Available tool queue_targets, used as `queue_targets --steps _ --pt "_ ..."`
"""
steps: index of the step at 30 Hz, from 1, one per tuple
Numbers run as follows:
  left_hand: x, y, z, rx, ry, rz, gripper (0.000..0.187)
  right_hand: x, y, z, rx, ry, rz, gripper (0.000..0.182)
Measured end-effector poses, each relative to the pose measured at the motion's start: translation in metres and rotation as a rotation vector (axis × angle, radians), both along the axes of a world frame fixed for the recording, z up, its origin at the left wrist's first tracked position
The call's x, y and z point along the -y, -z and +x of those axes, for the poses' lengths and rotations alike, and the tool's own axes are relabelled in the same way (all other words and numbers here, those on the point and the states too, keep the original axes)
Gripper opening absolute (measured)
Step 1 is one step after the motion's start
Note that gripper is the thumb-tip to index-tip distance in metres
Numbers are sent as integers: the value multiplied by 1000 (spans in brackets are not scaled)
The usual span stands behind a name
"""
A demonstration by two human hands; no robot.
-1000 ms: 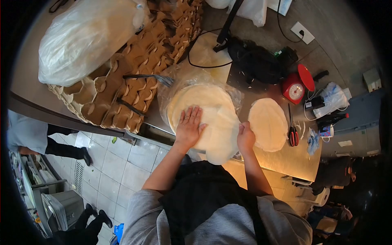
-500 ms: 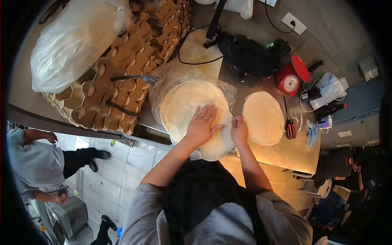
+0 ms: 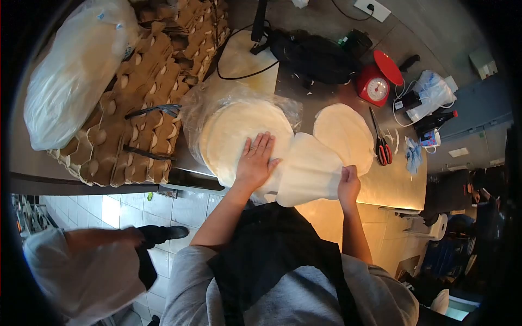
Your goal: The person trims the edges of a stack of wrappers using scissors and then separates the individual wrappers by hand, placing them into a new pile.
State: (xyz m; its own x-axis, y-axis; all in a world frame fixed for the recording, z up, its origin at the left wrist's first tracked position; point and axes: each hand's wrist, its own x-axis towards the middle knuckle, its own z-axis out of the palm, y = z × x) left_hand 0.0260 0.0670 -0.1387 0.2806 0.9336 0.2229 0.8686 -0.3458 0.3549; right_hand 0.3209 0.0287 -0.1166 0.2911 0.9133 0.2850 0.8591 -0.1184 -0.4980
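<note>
My left hand [image 3: 255, 163] lies flat, fingers stretched out, on a stack of thin round dough sheets [image 3: 228, 127]. Clear plastic wrap [image 3: 190, 108] surrounds the back of that stack. Pinched at its right edge by my right hand [image 3: 349, 183], one pale dough sheet [image 3: 310, 171] stretches between the stack and the hand, its front edge hanging near the counter's edge. Partly beneath it, to the right, another round dough sheet [image 3: 342, 130] rests on the counter.
Scissors [image 3: 384, 149], a red kitchen scale [image 3: 374, 87], a bottle [image 3: 437, 122] and a mug [image 3: 431, 138] stand right. A black bag [image 3: 315, 57] lies behind. Egg trays [image 3: 119, 119] bearing a plastic bag [image 3: 76, 76] fill the left. Another person [image 3: 87, 271] is at lower left.
My right hand has moved right, drawing the dough sheet off the stack and partly over the other round. My left hand stays on the stack. The person at left has come closer.
</note>
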Motion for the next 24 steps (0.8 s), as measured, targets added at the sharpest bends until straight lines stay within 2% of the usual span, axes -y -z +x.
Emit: queue_targets --steps 4,6,9,13,16,18,21,23,24 --pt "-1 1 1 -31 -5 -2 65 23 -7 41 -38 92 89 11" --pt "0 -1 2 -41 -7 9 65 36 -15 66 -52 171 30 11" --pt "0 2 2 -43 -8 -2 65 51 -31 95 -182 180 88 15" --pt "-1 1 2 -55 -4 -20 66 64 -74 110 -279 366 70 17" --pt "-2 1 4 -48 -13 -67 67 71 -89 132 -380 416 124 17" --pt "-4 1 5 -33 -29 -118 69 76 -101 148 -346 457 123 19" --pt "-11 -3 0 152 -84 -206 69 79 -112 186 -372 506 241 19" --pt "-16 -9 -4 482 -73 -301 67 80 -127 206 -510 505 248 19" --pt "-18 -13 -6 647 -67 -348 66 77 -131 212 -482 487 259 19"
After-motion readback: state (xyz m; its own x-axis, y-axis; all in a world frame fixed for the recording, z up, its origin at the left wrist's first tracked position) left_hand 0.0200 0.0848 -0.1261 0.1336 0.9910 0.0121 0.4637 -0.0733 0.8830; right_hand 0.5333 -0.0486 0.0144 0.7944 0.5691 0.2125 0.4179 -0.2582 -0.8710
